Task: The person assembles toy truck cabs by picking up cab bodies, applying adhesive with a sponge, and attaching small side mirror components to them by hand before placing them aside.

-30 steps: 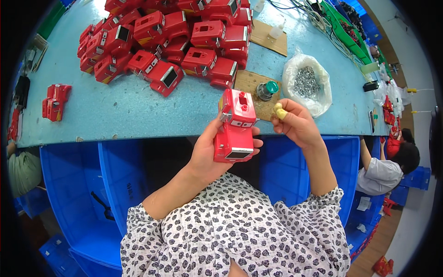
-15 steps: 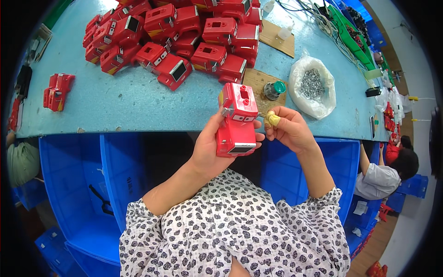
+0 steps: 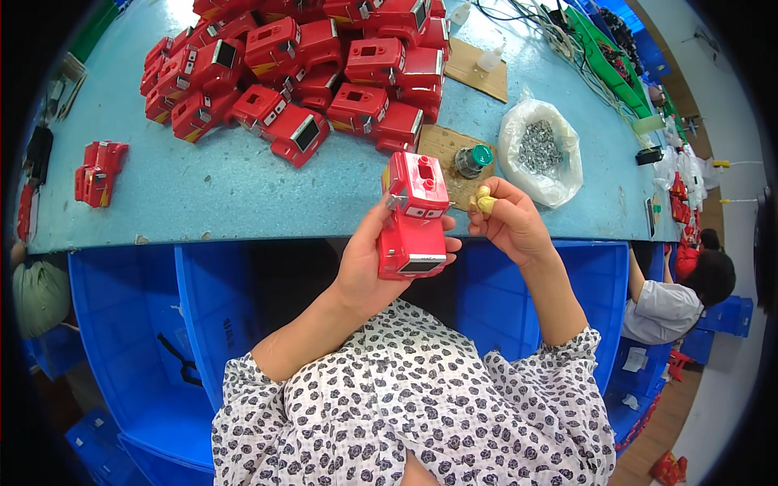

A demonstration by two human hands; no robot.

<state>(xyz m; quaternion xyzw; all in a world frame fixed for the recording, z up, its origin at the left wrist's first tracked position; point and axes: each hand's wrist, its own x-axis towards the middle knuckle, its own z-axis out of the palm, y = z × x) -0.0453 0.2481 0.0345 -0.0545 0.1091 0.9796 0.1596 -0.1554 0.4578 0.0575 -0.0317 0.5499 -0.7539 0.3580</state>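
Observation:
My left hand (image 3: 362,263) is wrapped round a red toy truck body (image 3: 415,247) above the table's front edge, its windshield eyes and grey front facing me. Small silver pieces stick out at both sides of its cab. Just right of the truck and apart from it, my right hand (image 3: 516,225) has thumb and forefinger pinched together, with yellow covers (image 3: 485,201) on the fingertips. Whatever the pinch may hold is too small to make out. Beyond that hand stands a small dark jar with a green lid (image 3: 481,155), on a brown board (image 3: 442,146).
Many red truck bodies (image 3: 304,130) are heaped at the back; another truck body (image 3: 100,174) lies far left. A white plastic bag (image 3: 559,193) of small silver parts (image 3: 541,147) sits right of the jar. Blue bins (image 3: 138,324) line the table front. Other people sit at both sides.
My right hand has drawn slightly away from the truck's side, leaving a gap where its fingertips were close to the cab. My left hand still holds the truck, almost unmoved.

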